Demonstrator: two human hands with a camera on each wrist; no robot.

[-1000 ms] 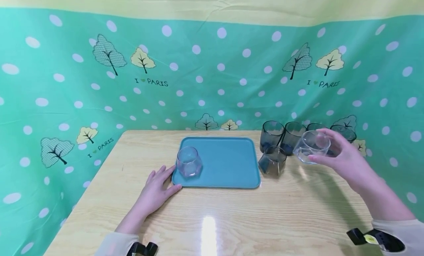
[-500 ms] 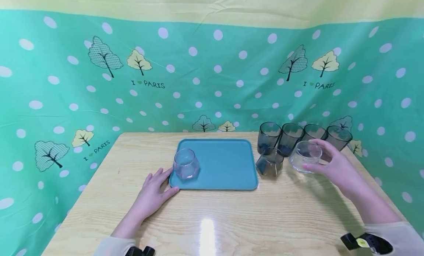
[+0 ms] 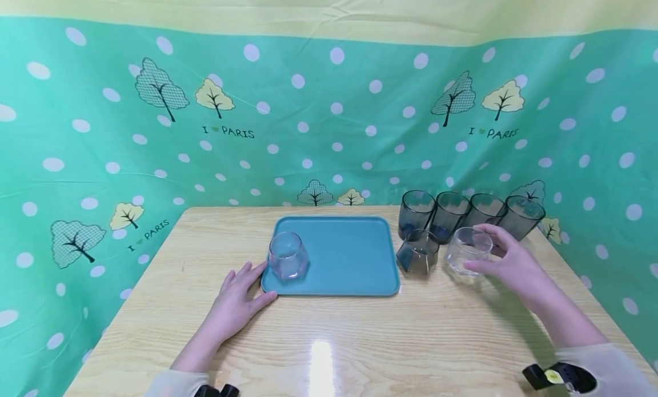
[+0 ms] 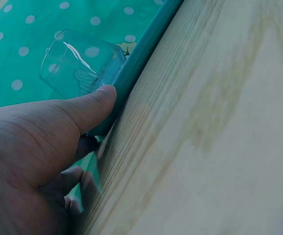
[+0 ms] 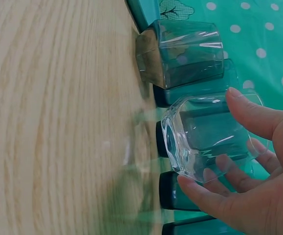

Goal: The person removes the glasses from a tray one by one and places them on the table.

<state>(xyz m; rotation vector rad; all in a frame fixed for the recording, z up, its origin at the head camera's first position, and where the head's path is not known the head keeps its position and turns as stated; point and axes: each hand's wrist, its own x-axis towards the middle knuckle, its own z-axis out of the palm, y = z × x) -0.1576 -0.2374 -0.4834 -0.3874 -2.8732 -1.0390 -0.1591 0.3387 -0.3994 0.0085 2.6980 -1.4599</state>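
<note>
My right hand holds a clear faceted glass upright at the right of the table. In the right wrist view, thumb and fingers stand round the glass, its base very near the tabletop. My left hand touches the lower left corner of a blue tray, its thumb on the rim in the left wrist view. A second clear faceted glass stands upright on the tray's left side. Just left of the held glass is a smoky grey faceted glass.
Several tall smoky grey tumblers stand in a row at the back right, close behind the held glass. The wooden table reaches back to a green dotted curtain.
My right hand has brought the clear glass down and slightly left, in front of the tumblers, which show more fully now. The left hand stays at the tray's corner. The head view has shifted a little.
</note>
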